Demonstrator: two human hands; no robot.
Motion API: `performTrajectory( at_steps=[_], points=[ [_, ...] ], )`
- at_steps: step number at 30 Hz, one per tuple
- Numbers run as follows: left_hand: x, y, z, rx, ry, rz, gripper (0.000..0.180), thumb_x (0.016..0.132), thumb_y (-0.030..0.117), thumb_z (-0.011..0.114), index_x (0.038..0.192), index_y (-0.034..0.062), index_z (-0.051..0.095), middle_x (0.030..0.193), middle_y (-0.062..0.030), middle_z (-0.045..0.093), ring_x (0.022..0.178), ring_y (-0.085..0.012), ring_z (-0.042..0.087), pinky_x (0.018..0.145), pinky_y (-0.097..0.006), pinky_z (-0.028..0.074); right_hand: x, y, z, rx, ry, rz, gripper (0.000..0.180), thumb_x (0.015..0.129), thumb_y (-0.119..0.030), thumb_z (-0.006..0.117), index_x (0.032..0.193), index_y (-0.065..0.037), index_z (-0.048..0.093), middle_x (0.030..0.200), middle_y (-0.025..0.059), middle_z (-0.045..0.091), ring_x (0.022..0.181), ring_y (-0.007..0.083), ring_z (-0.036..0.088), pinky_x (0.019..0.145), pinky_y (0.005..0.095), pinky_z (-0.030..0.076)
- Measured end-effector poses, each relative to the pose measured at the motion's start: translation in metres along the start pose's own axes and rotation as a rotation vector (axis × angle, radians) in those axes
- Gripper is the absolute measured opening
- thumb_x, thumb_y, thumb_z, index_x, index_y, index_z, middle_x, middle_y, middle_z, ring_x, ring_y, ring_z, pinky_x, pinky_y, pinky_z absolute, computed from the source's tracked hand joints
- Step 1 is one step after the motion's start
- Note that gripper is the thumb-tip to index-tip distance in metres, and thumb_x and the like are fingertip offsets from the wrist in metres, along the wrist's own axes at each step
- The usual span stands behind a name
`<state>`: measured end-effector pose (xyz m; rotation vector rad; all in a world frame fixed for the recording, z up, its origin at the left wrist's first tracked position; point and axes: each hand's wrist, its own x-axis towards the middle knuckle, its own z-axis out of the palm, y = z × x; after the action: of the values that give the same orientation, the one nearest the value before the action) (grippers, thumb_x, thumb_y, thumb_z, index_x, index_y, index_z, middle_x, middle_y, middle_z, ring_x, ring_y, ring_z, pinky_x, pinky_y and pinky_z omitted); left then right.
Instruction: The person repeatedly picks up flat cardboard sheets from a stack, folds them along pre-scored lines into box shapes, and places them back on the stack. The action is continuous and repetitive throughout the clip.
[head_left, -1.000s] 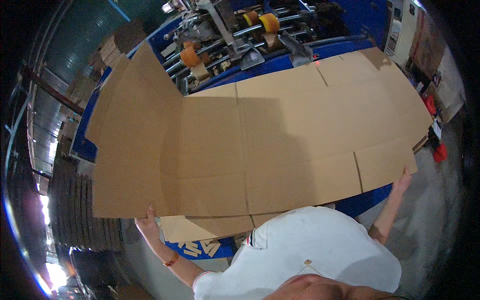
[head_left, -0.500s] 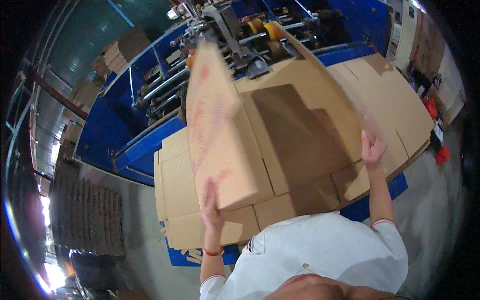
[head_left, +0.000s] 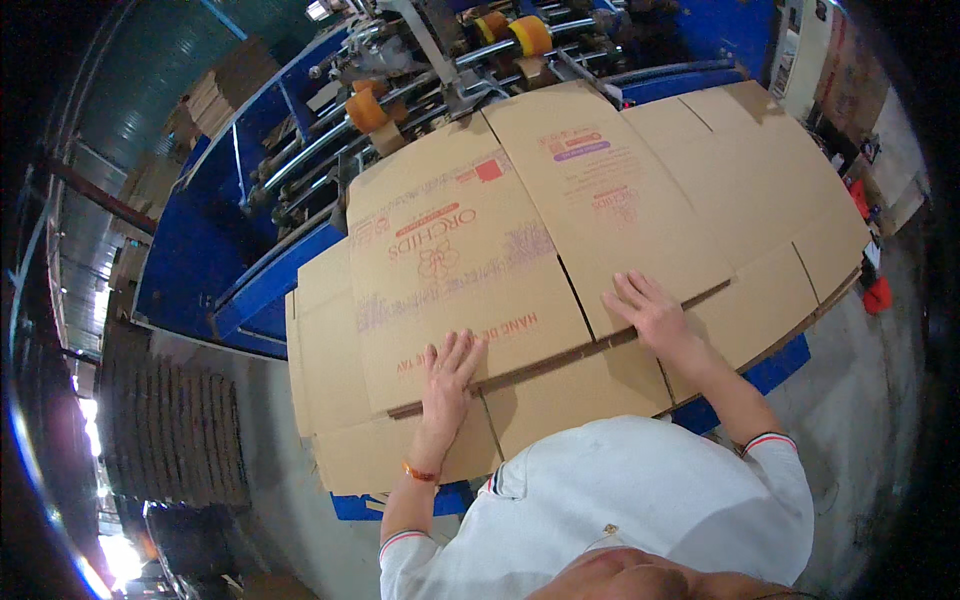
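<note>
A flattened cardboard box (head_left: pixel 460 250) with red and purple printing lies folded on top of larger brown cardboard sheets (head_left: pixel 590 388). Its far edge reaches the rollers of a blue machine. My left hand (head_left: pixel 449 378) rests palm down on its near left edge, fingers stretched out. Farther right, my right hand (head_left: pixel 648 312) lies flat on the other panel near the front edge, fingers extended. Neither hand grips anything. A dark slot runs between the two printed panels, and the near edge shows more than one layer.
Across the far side stands the blue machine (head_left: pixel 190 260) with metal shafts and orange rollers (head_left: pixel 531 36). Dark stacked sheets (head_left: pixel 175 425) stand on the floor at left. A red object (head_left: pixel 877 295) hangs at far right. Blue supports (head_left: pixel 770 378) show under the cardboard.
The printed cardboard, raised and tilted between my hands before, now lies flat on the sheets. My hands have gone from holding its edges to resting on top, the right one moving left.
</note>
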<state>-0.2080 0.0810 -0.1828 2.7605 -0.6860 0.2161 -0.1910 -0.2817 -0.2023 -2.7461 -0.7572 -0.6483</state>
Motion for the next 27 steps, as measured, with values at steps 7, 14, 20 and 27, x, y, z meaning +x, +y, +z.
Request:
performTrajectory(
  at_steps=[7,14,20,27],
  points=[
    [0.104,-0.079,0.016,0.107,0.143,0.020,0.068,0.072,-0.008,0.055,0.134,0.0200,0.051,0.139,-0.0093,0.047,0.130,-0.0316,0.041,0.107,-0.056,0.027,0.107,0.058,0.057,0.010,0.147,0.006,0.048,0.075,-0.005,0.052,0.121,-0.014,0.060,0.128,0.0166,0.054,0.119,0.0332,0.050,0.100,0.0443,0.041],
    [0.145,-0.122,0.016,0.385,0.284,-0.254,0.045,0.087,0.013,0.050,0.132,0.0152,0.051,0.137,-0.0095,0.049,0.129,-0.0285,0.042,0.109,-0.055,0.024,0.165,0.102,0.092,-0.011,0.313,0.311,0.044,0.082,-0.013,0.056,0.126,-0.008,0.055,0.135,0.0178,0.048,0.129,0.0346,0.040,0.108,0.0444,0.032],
    [0.003,-0.179,-0.006,0.570,0.443,-0.832,0.042,0.086,0.029,0.056,0.116,0.0001,0.056,0.124,-0.0189,0.055,0.116,-0.0324,0.054,0.098,-0.049,0.039,0.126,0.122,0.088,-0.027,0.138,0.298,0.036,0.089,-0.013,0.053,0.123,-0.003,0.055,0.136,0.0168,0.046,0.130,0.0351,0.037,0.108,0.0432,0.032],
    [-0.116,-0.235,-0.077,0.353,0.278,-1.526,0.050,0.081,0.047,0.065,0.106,0.0034,0.063,0.105,-0.0166,0.065,0.101,-0.0319,0.062,0.088,-0.040,0.047,0.127,0.119,0.090,-0.002,0.101,0.335,0.029,0.087,-0.008,0.052,0.114,-0.003,0.060,0.131,0.0146,0.052,0.125,0.0342,0.043,0.105,0.0417,0.036]
  ],
)
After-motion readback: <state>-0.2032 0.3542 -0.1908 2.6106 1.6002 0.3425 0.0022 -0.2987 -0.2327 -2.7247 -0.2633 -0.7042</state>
